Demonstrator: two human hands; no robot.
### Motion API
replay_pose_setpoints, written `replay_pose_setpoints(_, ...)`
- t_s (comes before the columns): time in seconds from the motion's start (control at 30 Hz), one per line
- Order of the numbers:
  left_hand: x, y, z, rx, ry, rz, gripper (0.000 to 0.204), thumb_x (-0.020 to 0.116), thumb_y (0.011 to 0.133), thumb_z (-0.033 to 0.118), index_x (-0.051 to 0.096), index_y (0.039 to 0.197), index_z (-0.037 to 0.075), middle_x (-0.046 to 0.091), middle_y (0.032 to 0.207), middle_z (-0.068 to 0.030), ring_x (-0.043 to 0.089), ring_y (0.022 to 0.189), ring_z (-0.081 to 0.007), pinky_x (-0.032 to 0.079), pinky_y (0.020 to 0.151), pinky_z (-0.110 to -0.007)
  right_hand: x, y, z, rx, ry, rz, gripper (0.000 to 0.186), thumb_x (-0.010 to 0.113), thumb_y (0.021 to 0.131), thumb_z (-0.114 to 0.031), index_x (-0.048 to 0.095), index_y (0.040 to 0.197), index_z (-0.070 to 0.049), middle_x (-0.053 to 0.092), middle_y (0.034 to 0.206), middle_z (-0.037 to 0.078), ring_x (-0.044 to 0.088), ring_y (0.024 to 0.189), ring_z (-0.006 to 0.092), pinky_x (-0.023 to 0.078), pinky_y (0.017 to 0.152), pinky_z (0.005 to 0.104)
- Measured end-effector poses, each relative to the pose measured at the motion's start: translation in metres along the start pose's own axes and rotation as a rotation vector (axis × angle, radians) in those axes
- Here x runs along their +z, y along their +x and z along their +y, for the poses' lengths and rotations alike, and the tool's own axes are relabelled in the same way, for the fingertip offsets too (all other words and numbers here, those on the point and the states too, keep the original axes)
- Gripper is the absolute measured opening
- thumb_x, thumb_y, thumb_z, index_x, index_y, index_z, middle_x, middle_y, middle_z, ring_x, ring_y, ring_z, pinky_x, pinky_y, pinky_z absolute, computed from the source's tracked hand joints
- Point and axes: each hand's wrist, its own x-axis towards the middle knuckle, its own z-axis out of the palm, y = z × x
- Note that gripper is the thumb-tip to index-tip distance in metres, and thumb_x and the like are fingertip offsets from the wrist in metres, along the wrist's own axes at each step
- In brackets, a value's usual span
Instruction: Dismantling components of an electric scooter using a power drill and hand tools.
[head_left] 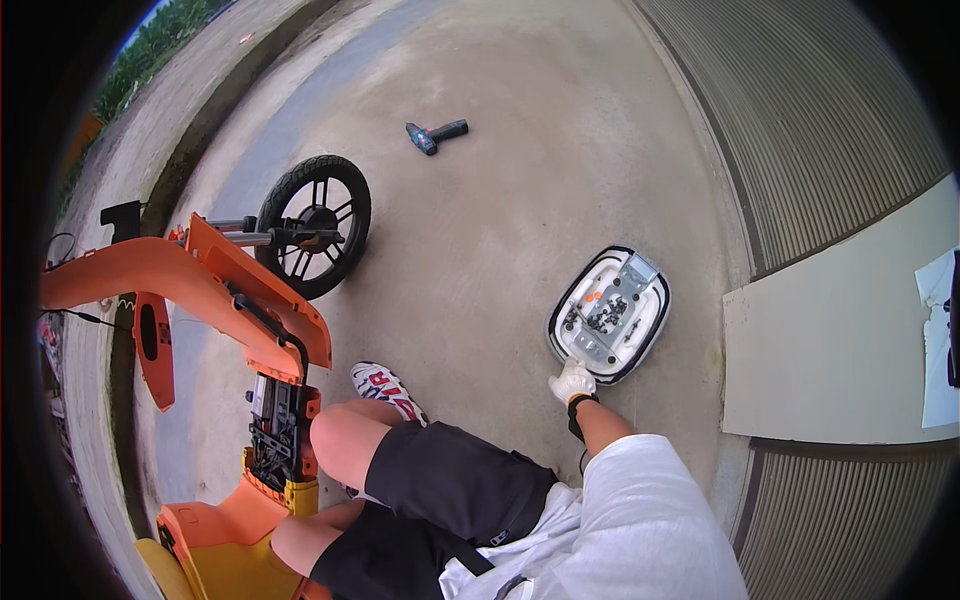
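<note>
My right hand (574,380), in a white glove, is closed on the lower edge of a white tray with a black rim (655,335). Dark screws and small bolts (604,318) lie in the tray with a few orange pieces (592,297) and clear plastic parts. A partly stripped orange and yellow scooter (185,275) lies along my left, its inner metal frame and cables (275,430) showing, with its black front wheel (345,230) toward the top. My left hand is not in view.
A teal and black cordless drill (436,135) lies on the concrete floor (500,200) beyond the wheel. My bent knees and sneaker (390,390) are beside the scooter. A grey wall with ribbed shutters (810,130) runs along the right; a concrete ledge (160,120) edges the left.
</note>
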Motion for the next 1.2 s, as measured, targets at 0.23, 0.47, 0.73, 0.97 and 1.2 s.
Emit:
replay_pose_setpoints(0.23,0.034,-0.025,-0.1,-0.232,0.031,-0.31,0.033,0.061,0.1,0.021,0.069,0.113,-0.009,0.075,0.098,-0.0148,0.067,0.085,-0.0215,0.054,0.081,-0.033,-0.016,-0.014,-0.007,0.007,-0.067,-0.193,0.096,0.073,0.081,-0.044,0.026,0.155,-0.004,0.034,0.156,0.023,0.05,0.137,0.0356,0.047,0.108,0.045)
replay_pose_setpoints(0.47,0.055,-0.006,-0.125,-0.18,-0.045,-0.525,0.033,0.062,0.099,0.02,0.069,0.111,-0.009,0.075,0.097,-0.0145,0.067,0.086,-0.0206,0.054,0.081,-0.032,-0.024,-0.015,0.008,-0.122,-0.067,-0.298,0.1,0.074,0.078,-0.049,0.03,0.156,-0.005,0.021,0.165,0.023,0.038,0.146,0.0371,0.038,0.118,0.044)
replay_pose_setpoints(0.73,0.049,0.106,0.014,-0.363,-0.283,-0.715,0.034,0.056,0.103,0.021,0.064,0.119,-0.007,0.07,0.08,-0.0108,0.067,0.06,-0.0161,0.055,0.055,-0.027,-0.037,0.051,-0.047,-0.343,0.186,0.146,0.036,0.056,0.088,-0.036,0.076,0.098,-0.008,0.072,0.101,0.024,0.069,0.097,0.0416,0.054,0.089,0.0513)
replay_pose_setpoints(0.97,0.153,0.18,0.092,0.346,0.591,-0.965,0.033,0.066,0.094,0.027,0.072,0.103,-0.005,0.076,0.09,-0.0159,0.074,0.079,-0.0238,0.057,0.072,-0.034,-0.078,0.136,-0.14,-0.243,0.383,-0.057,0.048,0.057,0.087,-0.043,0.074,0.116,-0.008,0.068,0.119,0.025,0.063,0.115,0.0422,0.049,0.102,0.0481)
replay_pose_setpoints(1.2,0.323,0.148,0.112,0.096,0.587,-1.224,0.043,0.062,0.093,0.039,0.072,0.114,0.002,0.074,0.099,-0.02,0.071,0.098,-0.0342,0.054,0.086,-0.041,-0.139,0.268,-0.247,-0.261,0.199,-0.001,0.042,0.057,0.091,-0.041,0.071,0.117,-0.012,0.07,0.121,0.018,0.065,0.115,0.0374,0.053,0.098,0.0472)
